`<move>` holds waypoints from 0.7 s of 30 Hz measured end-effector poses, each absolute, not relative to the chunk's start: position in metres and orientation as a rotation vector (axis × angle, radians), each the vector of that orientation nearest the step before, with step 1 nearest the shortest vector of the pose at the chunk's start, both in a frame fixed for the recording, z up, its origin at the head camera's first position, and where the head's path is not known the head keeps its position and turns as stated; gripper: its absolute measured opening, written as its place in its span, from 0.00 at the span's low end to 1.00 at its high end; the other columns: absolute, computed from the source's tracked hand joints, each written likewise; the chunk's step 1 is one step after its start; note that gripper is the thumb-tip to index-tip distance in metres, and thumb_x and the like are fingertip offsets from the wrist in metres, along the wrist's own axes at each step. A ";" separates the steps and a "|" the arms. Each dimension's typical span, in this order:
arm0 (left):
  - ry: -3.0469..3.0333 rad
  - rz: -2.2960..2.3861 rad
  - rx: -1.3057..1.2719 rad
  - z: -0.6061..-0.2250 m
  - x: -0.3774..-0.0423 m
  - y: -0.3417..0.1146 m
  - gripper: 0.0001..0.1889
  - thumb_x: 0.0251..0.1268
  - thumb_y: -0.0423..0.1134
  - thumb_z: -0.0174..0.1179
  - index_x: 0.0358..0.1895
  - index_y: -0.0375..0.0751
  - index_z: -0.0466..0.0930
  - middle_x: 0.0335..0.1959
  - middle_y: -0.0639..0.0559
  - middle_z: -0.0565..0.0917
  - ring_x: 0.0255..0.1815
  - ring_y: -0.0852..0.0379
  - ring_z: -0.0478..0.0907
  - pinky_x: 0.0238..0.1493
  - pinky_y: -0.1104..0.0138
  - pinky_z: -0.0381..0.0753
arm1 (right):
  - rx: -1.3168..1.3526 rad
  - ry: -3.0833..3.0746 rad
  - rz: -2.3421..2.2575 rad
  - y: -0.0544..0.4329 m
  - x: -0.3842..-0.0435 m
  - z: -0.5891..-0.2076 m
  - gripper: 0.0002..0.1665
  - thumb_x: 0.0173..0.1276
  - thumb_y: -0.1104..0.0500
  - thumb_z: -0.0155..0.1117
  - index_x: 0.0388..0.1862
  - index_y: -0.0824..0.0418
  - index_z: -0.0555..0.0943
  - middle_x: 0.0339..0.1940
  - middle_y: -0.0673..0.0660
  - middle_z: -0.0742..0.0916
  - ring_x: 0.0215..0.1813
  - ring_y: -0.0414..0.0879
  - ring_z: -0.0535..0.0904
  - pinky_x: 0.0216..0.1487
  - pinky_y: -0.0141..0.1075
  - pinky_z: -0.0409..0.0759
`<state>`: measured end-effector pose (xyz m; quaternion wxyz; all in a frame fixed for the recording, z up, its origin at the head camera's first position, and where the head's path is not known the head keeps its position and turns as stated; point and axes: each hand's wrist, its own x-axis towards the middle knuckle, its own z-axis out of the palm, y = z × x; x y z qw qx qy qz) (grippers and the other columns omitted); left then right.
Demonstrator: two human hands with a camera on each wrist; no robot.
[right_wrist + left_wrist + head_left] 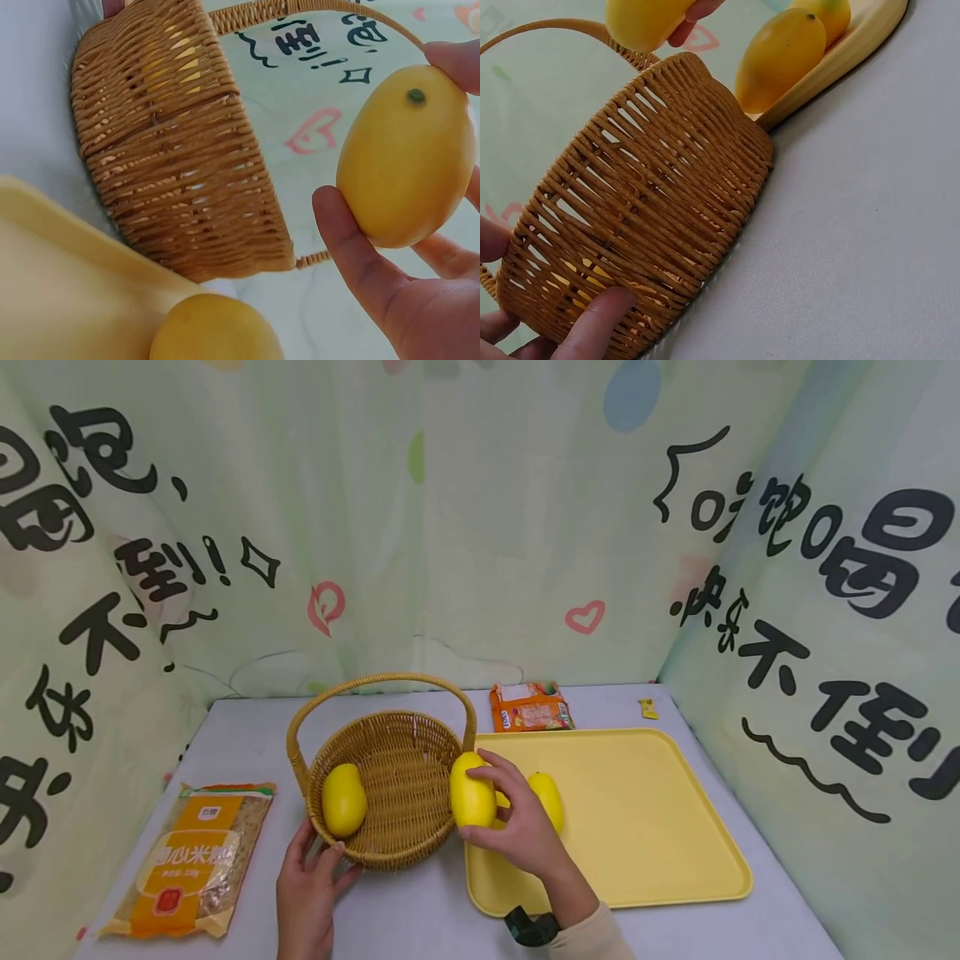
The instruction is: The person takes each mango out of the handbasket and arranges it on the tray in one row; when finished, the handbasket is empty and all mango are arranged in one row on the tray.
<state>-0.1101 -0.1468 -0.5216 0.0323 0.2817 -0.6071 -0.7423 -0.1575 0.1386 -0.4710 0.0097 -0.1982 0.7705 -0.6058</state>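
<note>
A yellow mango (472, 792) is pinched between the thumb and fingers of my right hand (525, 818), raised at the right rim of a wicker basket (405, 777). The right wrist view shows this mango (409, 157) with its green stem end. My left hand (311, 889) holds the basket's front left side, its thumb (596, 322) against the woven wall. Inside the basket, on the left, lies another mango (344, 800). Two more mangoes rest on the left part of a yellow tray (637, 818); one mango (547, 800) is partly covered by my right hand.
An orange-labelled bag of grain (191, 860) lies left of the basket. Behind the tray are an orange snack packet (531, 707) and a small yellow packet (648, 708). The basket's tall handle (382, 678) arches over it. Printed curtains enclose the table's back and sides.
</note>
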 end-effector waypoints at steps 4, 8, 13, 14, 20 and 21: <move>-1.868 -2.290 0.850 -0.521 -0.109 -0.147 0.42 0.80 0.35 0.54 0.89 0.51 0.42 0.90 0.47 0.45 0.82 0.38 0.62 0.57 0.49 0.90 | -0.592 2.432 -1.888 0.144 -0.156 -0.472 0.37 0.59 0.59 0.80 0.69 0.51 0.80 0.85 0.59 0.65 0.70 0.62 0.76 0.59 0.38 0.87; -1.866 -2.293 0.834 -0.522 -0.109 -0.147 0.42 0.80 0.35 0.54 0.89 0.51 0.43 0.90 0.47 0.45 0.82 0.39 0.62 0.55 0.52 0.91 | -0.585 2.442 -1.901 0.151 -0.155 -0.472 0.37 0.60 0.59 0.80 0.69 0.53 0.80 0.85 0.59 0.65 0.71 0.65 0.75 0.59 0.37 0.87; -1.872 -2.287 0.839 -0.522 -0.109 -0.147 0.42 0.80 0.35 0.54 0.89 0.51 0.43 0.90 0.47 0.46 0.82 0.39 0.63 0.56 0.51 0.90 | -0.571 2.465 -1.912 0.159 -0.153 -0.470 0.36 0.60 0.60 0.80 0.68 0.54 0.80 0.86 0.59 0.65 0.71 0.66 0.74 0.57 0.33 0.87; -1.874 -2.286 0.841 -0.522 -0.109 -0.147 0.42 0.80 0.35 0.54 0.89 0.51 0.43 0.90 0.47 0.45 0.82 0.39 0.63 0.56 0.50 0.90 | -0.569 2.474 -1.913 0.161 -0.153 -0.470 0.37 0.60 0.60 0.81 0.68 0.54 0.80 0.85 0.59 0.65 0.71 0.66 0.74 0.57 0.33 0.87; -1.871 -2.283 0.843 -0.522 -0.109 -0.147 0.41 0.80 0.35 0.54 0.89 0.51 0.43 0.90 0.47 0.45 0.82 0.39 0.62 0.57 0.50 0.90 | -0.552 2.536 -1.883 0.172 -0.151 -0.468 0.38 0.59 0.62 0.81 0.69 0.53 0.80 0.86 0.58 0.65 0.70 0.65 0.76 0.58 0.36 0.87; -1.870 -2.284 0.843 -0.521 -0.109 -0.147 0.42 0.80 0.35 0.54 0.89 0.51 0.43 0.90 0.47 0.45 0.82 0.39 0.62 0.56 0.50 0.90 | -0.544 2.545 -1.875 0.174 -0.151 -0.468 0.38 0.59 0.62 0.81 0.69 0.52 0.80 0.86 0.57 0.65 0.70 0.65 0.77 0.59 0.36 0.87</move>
